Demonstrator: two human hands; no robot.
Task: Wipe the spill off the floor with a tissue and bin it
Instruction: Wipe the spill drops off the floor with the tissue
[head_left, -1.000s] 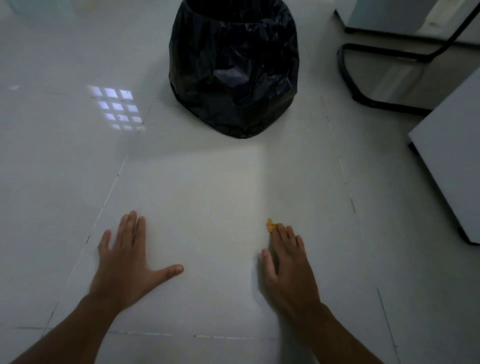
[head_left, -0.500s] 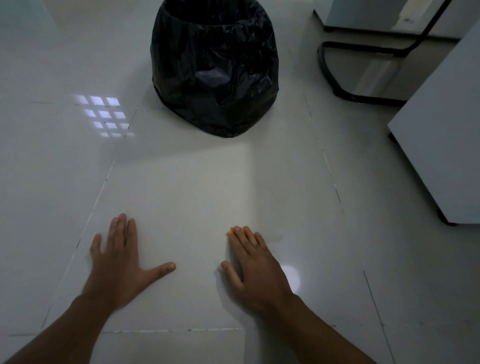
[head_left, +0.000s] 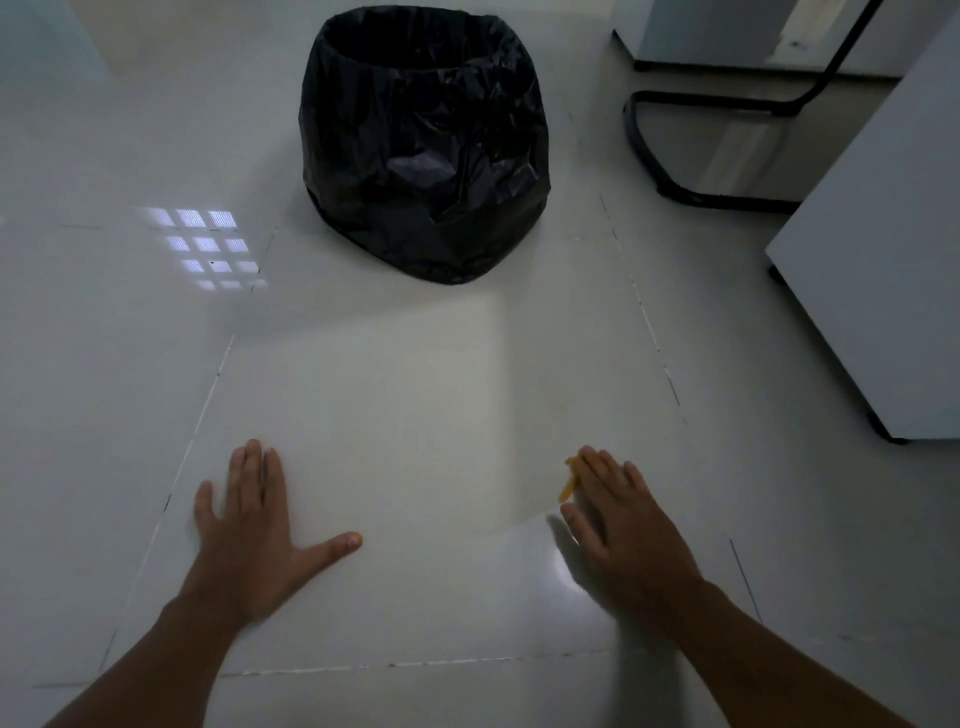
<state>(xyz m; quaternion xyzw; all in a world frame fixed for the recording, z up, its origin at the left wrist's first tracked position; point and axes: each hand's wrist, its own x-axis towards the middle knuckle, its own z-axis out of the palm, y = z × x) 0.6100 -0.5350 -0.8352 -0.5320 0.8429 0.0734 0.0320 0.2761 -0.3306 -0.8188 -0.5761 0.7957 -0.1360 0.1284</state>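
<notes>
Since half a second before, the right hand (head_left: 631, 535) had slid outward to the right across the floor (head_left: 395, 415), and a longer sliver of the orange stuff (head_left: 569, 480) now showed at its index-finger side; the left hand (head_left: 249, 535) had kept its place.

I judged the step to be the wiping pass itself. To do it well I would have kept the palm flat and the pressure even, drawn whatever lay beneath in one direction toward a single spot, then gathered it under the fingers before lifting, so nothing smeared back over the glossy tile. I could not make out a tissue as such: only that orange strip, touching the forefinger, and whether it was tissue or spill I could not tell.

The right hand lay palm down, fingers straight and close together, thumb slightly out, clasping nothing that I could see. The left hand was pressed flat too, fingers together and thumb spread wide toward the middle, seemingly bracing my weight. Both forearms reached in from the near edge of the floor.

The bin with its black bag liner (head_left: 423, 145) stood well apart, toward the far edge, mouth open
</notes>
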